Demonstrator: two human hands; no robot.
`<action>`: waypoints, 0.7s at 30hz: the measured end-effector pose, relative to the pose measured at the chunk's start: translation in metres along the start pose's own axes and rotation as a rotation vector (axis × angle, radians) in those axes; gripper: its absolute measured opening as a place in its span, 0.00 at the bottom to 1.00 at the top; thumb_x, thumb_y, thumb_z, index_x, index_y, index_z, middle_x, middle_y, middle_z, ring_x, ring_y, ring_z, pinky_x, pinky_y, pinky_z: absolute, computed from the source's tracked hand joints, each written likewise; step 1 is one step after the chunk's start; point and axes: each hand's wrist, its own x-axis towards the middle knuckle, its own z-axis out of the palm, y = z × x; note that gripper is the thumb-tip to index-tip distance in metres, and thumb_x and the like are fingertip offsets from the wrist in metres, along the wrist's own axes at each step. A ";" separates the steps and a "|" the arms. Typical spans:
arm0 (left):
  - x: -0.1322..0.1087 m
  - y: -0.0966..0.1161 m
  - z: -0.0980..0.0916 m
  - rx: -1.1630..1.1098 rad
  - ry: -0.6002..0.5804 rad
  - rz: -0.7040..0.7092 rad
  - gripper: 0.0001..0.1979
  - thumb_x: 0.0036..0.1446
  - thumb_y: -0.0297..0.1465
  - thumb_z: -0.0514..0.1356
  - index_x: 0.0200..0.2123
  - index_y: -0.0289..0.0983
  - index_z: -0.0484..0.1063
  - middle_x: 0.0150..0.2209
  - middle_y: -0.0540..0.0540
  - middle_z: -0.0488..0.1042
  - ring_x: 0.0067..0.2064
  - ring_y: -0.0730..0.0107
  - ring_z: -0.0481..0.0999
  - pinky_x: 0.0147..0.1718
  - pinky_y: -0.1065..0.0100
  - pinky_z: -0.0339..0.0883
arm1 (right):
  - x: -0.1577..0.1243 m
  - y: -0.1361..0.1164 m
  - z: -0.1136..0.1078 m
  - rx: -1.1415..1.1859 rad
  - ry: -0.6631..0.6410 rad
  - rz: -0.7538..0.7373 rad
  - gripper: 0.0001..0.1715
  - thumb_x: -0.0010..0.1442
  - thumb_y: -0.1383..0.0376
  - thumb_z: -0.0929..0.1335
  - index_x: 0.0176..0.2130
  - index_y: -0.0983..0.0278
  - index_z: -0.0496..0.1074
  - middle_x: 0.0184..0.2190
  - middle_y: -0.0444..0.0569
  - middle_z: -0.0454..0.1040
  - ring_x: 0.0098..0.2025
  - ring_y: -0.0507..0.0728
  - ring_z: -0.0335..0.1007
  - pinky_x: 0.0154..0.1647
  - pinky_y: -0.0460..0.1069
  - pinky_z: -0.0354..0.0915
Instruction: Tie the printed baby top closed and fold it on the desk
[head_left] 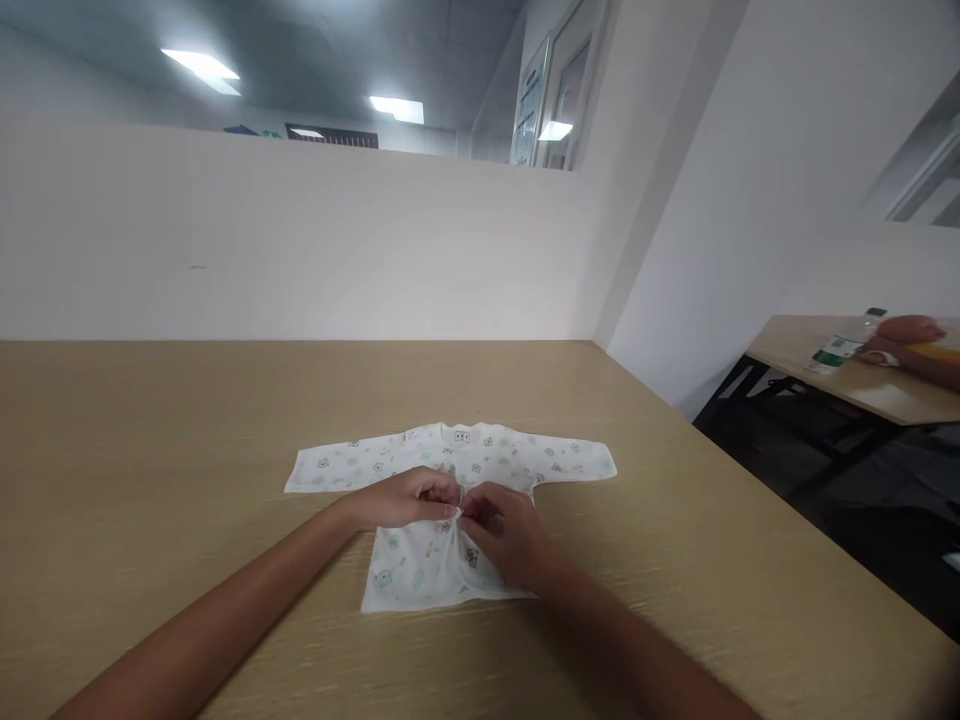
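A small white baby shirt [420, 570] with a green printed pattern lies flat on the wooden table [150, 450], sleeves spread left and right, collar away from me. My left hand [409, 497] and my right hand [506, 535] meet over the shirt's front middle. Both pinch the fabric at the front opening, fingertips almost touching. What exactly sits between the fingertips is too small to make out.
A white partition wall [300, 240] runs along the table's far edge. The table's right edge [750, 480] drops off to a dark floor. At the far right stands a second table [847, 385] with a plastic bottle [840, 347] and another person's hand [904, 335].
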 end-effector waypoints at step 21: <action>0.000 -0.006 0.004 -0.001 0.034 -0.057 0.19 0.65 0.46 0.60 0.36 0.34 0.70 0.34 0.48 0.66 0.33 0.74 0.63 0.30 0.71 0.54 | 0.001 -0.006 0.002 -0.147 0.097 0.023 0.09 0.57 0.69 0.69 0.26 0.65 0.67 0.23 0.42 0.69 0.26 0.48 0.60 0.28 0.45 0.55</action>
